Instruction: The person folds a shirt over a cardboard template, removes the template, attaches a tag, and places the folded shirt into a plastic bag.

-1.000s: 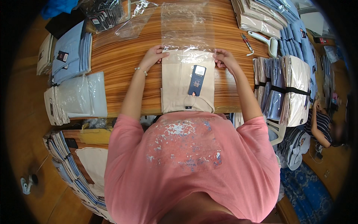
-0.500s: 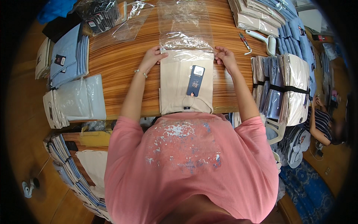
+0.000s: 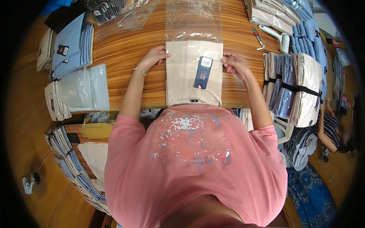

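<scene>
A folded beige garment (image 3: 178, 78) lies flat on the table in front of me, its near end close to my body. On it sits a dark blue hang tag (image 3: 202, 76) with a white sticker and a looped cord. A clear plastic bag (image 3: 194, 21) stretches away from the garment's far end, and its film covers the upper part of the cloth. At the left edge, my left hand (image 3: 153, 57) pinches the bag's side. Opposite it, my right hand (image 3: 236, 65) is closed on the bag's right side, its fingers bent.
Bagged garments (image 3: 83, 89) and folded blue garments (image 3: 70, 45) stand at the left. On the right are strapped bagged garments (image 3: 292, 89), a white lint roller (image 3: 275, 35) and small thread snips (image 3: 258, 38). Another person (image 3: 329, 127) sits at far right.
Both hands have slid nearer to me along the garment's sides, the bag's film with them. The whole view has shifted slightly; the garment stays in place on the table.
</scene>
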Demonstrator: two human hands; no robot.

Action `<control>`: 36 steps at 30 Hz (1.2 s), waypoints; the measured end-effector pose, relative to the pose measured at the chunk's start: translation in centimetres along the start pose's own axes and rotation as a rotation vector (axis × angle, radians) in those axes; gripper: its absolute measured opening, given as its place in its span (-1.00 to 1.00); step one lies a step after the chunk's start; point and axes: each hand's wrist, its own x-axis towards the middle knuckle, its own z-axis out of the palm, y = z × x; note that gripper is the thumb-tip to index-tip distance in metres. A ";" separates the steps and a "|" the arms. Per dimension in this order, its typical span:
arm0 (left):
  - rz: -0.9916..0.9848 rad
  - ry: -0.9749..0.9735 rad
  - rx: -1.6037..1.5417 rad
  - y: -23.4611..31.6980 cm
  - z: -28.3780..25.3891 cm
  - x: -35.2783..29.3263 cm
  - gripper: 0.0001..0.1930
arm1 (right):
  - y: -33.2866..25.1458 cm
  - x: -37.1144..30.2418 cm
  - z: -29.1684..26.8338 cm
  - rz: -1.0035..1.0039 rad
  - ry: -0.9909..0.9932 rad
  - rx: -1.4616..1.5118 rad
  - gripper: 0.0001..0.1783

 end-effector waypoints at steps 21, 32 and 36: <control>-0.069 0.156 -0.057 -5.3 4.7 -10.3 -0.71 | 7.0 -5.0 2.3 -0.091 0.068 -0.396 -0.81; -0.103 0.037 -0.233 -10.4 8.8 -15.0 -0.83 | 11.7 -9.5 2.9 0.017 -0.055 -0.083 -0.68; -0.019 0.109 -0.171 -9.8 8.8 -14.4 -0.84 | 11.0 -8.5 2.6 0.050 0.007 -0.275 -0.78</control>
